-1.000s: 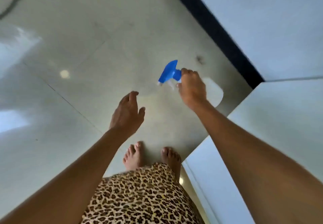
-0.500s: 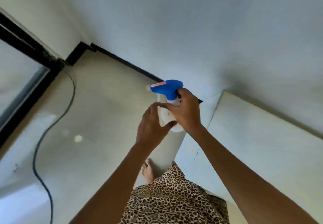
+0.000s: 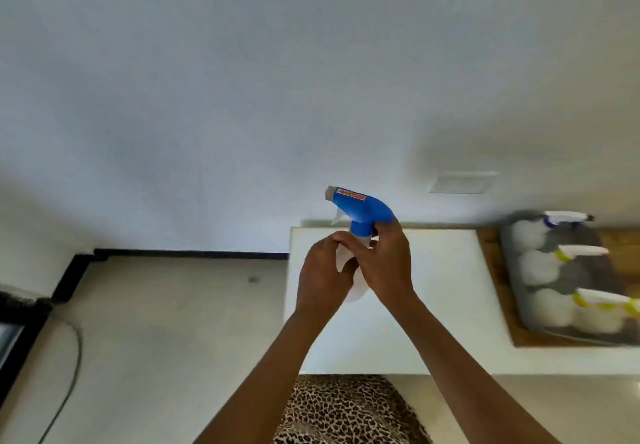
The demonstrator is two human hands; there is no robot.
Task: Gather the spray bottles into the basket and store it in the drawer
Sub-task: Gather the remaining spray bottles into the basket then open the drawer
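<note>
Both hands — left hand point(image 3: 323, 279) and right hand point(image 3: 388, 263) — are gripping the blue-topped spray bottle point(image 3: 362, 209) at frame centre; next, likely carrying it right into the basket point(image 3: 519, 291).

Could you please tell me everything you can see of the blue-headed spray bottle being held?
The spray bottle has a blue plastic trigger head with a small red-orange sticker, a pale nozzle pointing left and a translucent white body. It is upright, held in the air over the white cabinet top. The right hand grips its neck; the left hand wraps its body.
</note>
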